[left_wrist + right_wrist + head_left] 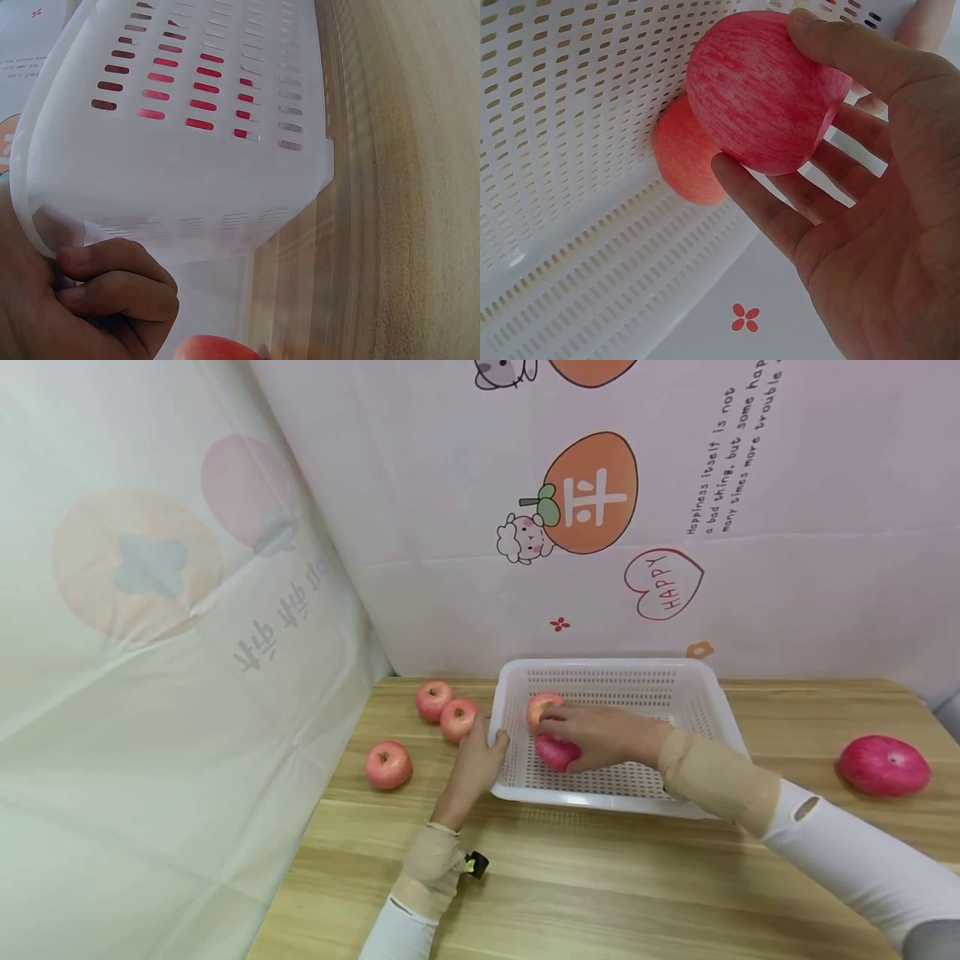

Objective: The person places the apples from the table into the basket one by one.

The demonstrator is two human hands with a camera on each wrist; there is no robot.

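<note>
A white perforated plastic basket [585,799] stands on the wooden table near the wall. My left hand [476,767] grips its left rim, and in the left wrist view the fingers [124,277] curl over that rim. Inside the basket, my right hand [611,737] holds a deep red apple [553,753] toward the left end. The right wrist view shows thumb and fingers spread around this red apple [761,94]. A paler apple [682,154] lies just beside it, against the basket's perforated side, partly covered by the held one.
Left of the basket are three pale red apples: one nearer the front [388,766], one at the back [432,700], and one beside the left hand [457,718]. A large deep red fruit [884,766] lies at the table's right. A printed cloth [450,602] hangs behind.
</note>
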